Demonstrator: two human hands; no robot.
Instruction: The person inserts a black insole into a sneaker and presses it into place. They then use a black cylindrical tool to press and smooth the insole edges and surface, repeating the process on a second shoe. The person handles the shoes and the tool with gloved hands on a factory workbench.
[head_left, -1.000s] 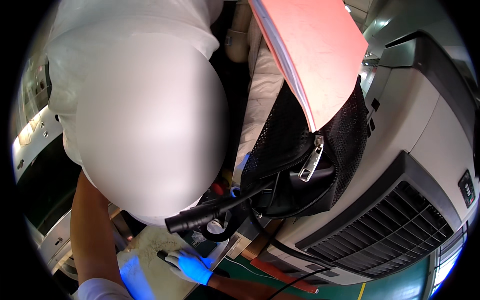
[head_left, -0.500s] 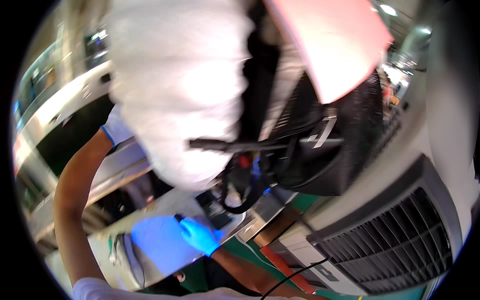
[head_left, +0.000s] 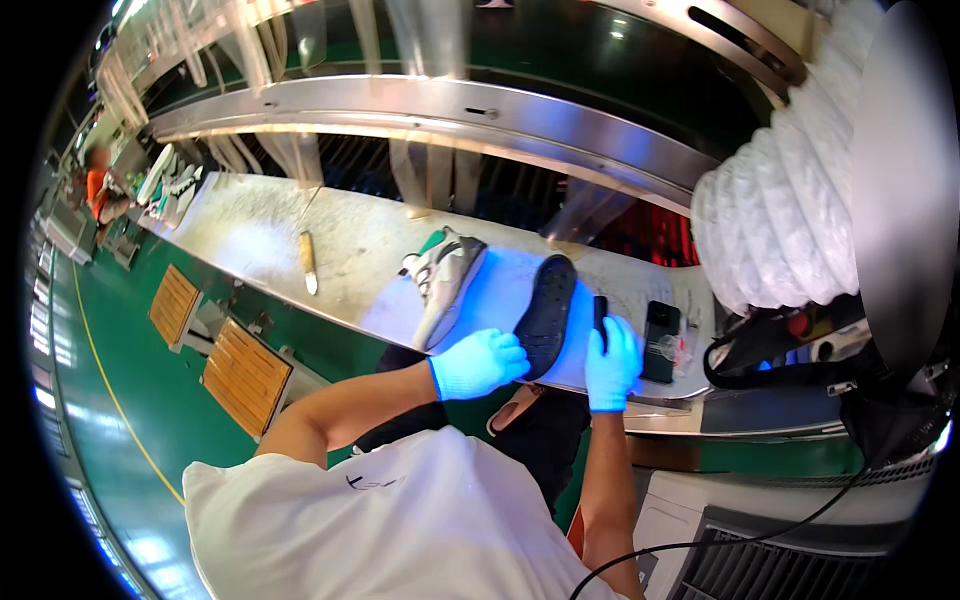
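Observation:
My left hand (head_left: pixel 480 363), in a white knit glove tinted blue by the light, has its fingers curled at the near edge of a black shoe sole (head_left: pixel 546 315). The sole lies slantwise on the bench, its holed face up. In my gloved right hand (head_left: pixel 613 368) is a short, dark, stick-like torch (head_left: pixel 600 314), held upright just right of the sole. Blue light falls on the bench around it. Left of the sole, a white and grey sneaker (head_left: pixel 447 285) with a green patch rests on its side.
A knife with a yellowish handle (head_left: pixel 307 262) lies farther left on the bench (head_left: pixel 250 215). At right are a black phone (head_left: pixel 661 342) and a white ribbed duct (head_left: pixel 780 210). Behind runs a metal rail (head_left: pixel 400 105) with clear strips. Wooden-topped stools (head_left: pixel 246 378) stand left; a person (head_left: pixel 98 190) is far off.
The view has swung from the duct and bag to the bench. My left hand has come from the far machine edge to the black sole, now on the bench. My right hand keeps the torch.

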